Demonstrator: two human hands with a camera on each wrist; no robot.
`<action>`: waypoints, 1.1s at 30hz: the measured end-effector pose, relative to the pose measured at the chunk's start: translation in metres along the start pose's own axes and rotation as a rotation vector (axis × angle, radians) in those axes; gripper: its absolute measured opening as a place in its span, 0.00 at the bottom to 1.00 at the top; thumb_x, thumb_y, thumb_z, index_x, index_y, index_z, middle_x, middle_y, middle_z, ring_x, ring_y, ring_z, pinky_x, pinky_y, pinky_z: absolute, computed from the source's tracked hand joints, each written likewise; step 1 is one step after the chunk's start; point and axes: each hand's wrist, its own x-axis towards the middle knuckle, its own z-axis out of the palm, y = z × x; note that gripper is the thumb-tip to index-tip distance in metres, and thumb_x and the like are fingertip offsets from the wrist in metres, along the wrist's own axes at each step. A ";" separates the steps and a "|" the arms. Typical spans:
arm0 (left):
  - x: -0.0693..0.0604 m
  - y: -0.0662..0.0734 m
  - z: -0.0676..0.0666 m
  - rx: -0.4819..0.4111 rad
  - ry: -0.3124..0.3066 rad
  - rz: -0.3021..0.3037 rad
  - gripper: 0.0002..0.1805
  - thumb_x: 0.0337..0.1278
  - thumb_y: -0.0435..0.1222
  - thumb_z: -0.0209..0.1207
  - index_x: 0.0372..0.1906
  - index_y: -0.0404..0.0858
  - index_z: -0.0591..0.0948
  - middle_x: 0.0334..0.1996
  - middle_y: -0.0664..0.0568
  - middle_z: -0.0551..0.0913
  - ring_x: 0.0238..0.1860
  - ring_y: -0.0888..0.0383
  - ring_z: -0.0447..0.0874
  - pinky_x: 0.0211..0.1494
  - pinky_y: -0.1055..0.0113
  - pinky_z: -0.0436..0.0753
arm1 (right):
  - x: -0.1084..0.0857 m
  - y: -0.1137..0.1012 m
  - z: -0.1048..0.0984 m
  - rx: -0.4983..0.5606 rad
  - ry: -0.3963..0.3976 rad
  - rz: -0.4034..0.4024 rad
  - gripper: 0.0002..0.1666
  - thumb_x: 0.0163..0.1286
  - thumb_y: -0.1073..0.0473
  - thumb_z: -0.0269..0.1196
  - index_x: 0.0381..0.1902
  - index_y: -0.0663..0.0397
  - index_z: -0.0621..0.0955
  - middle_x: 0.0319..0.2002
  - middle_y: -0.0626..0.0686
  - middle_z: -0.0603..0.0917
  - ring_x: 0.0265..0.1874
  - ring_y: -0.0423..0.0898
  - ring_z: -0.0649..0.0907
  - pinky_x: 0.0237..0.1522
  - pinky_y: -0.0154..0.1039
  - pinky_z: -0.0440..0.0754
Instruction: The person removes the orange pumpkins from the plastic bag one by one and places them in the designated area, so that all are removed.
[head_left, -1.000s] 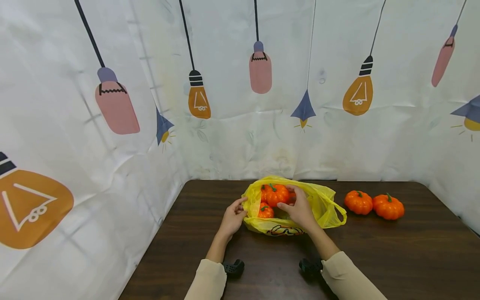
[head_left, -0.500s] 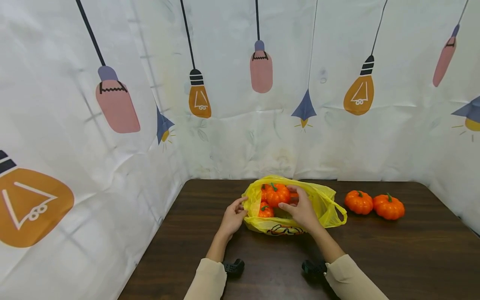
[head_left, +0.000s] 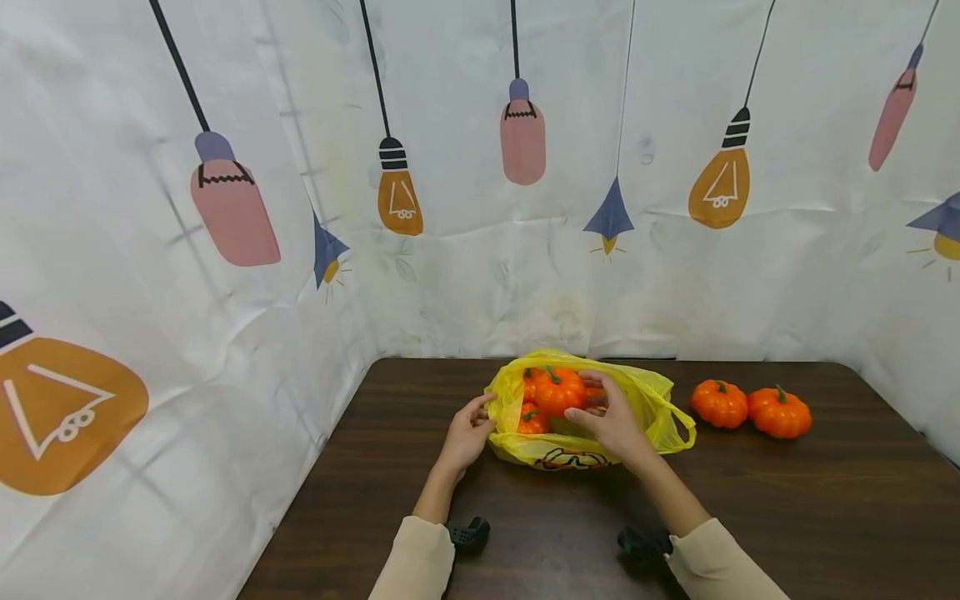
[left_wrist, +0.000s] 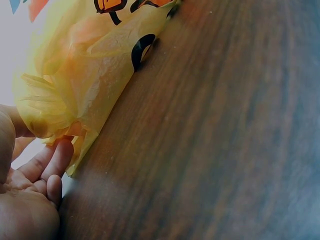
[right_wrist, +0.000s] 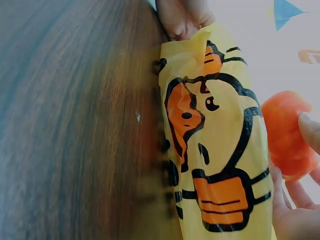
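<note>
A yellow plastic bag lies on its side on the dark table, its mouth showing several small orange pumpkins. My left hand pinches the bag's left edge; in the left wrist view its fingers curl at the gathered plastic. With thumb and fingers my right hand grips an orange pumpkin in the bag's opening. The right wrist view shows that pumpkin just beyond the printed side of the bag, the thumb on it. Another pumpkin sits lower in the bag.
Two orange pumpkins stand side by side on the brown table, right of the bag. Behind and to the left hangs a white sheet printed with lamps.
My right hand has moved slightly to the right with the gripped pumpkin, which is now a little farther from the pumpkin behind it. My left hand stays at the bag's edge.
</note>
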 end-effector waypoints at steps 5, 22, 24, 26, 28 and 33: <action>-0.007 0.017 -0.003 -0.003 -0.028 -0.001 0.27 0.70 0.27 0.54 0.72 0.36 0.73 0.43 0.43 0.75 0.37 0.57 0.70 0.39 0.68 0.75 | -0.007 -0.003 -0.009 0.029 -0.013 -0.012 0.39 0.68 0.58 0.71 0.71 0.57 0.68 0.68 0.64 0.71 0.61 0.63 0.77 0.55 0.34 0.80; -0.019 0.040 -0.005 -0.016 -0.032 -0.015 0.27 0.69 0.26 0.55 0.71 0.35 0.74 0.44 0.40 0.76 0.38 0.55 0.73 0.39 0.68 0.76 | -0.025 -0.004 -0.028 0.056 -0.086 -0.037 0.39 0.69 0.57 0.69 0.72 0.57 0.64 0.73 0.64 0.68 0.65 0.64 0.74 0.51 0.28 0.81; -0.019 0.039 -0.005 -0.017 -0.033 -0.014 0.27 0.69 0.26 0.55 0.71 0.35 0.74 0.44 0.39 0.76 0.38 0.55 0.73 0.38 0.69 0.76 | -0.026 -0.005 -0.029 0.058 -0.090 -0.034 0.39 0.70 0.57 0.69 0.72 0.57 0.64 0.73 0.64 0.68 0.65 0.64 0.74 0.51 0.28 0.82; -0.019 0.039 -0.005 -0.016 -0.036 -0.011 0.27 0.69 0.26 0.54 0.71 0.35 0.74 0.44 0.39 0.76 0.38 0.55 0.73 0.38 0.69 0.76 | -0.027 -0.005 -0.030 0.056 -0.090 -0.033 0.39 0.70 0.57 0.68 0.72 0.57 0.63 0.73 0.64 0.67 0.64 0.64 0.75 0.51 0.28 0.82; -0.018 0.038 -0.005 -0.018 -0.038 -0.008 0.27 0.69 0.26 0.54 0.71 0.35 0.74 0.44 0.40 0.76 0.38 0.55 0.73 0.39 0.68 0.76 | -0.028 -0.005 -0.031 0.051 -0.090 -0.037 0.40 0.71 0.57 0.68 0.74 0.57 0.63 0.73 0.64 0.67 0.63 0.64 0.76 0.51 0.28 0.82; -0.019 0.039 -0.006 -0.016 -0.039 -0.004 0.27 0.69 0.26 0.54 0.71 0.35 0.73 0.43 0.42 0.75 0.37 0.56 0.73 0.38 0.69 0.76 | -0.028 -0.004 -0.033 0.031 -0.093 -0.070 0.45 0.70 0.58 0.68 0.78 0.57 0.60 0.75 0.66 0.64 0.61 0.65 0.77 0.51 0.28 0.82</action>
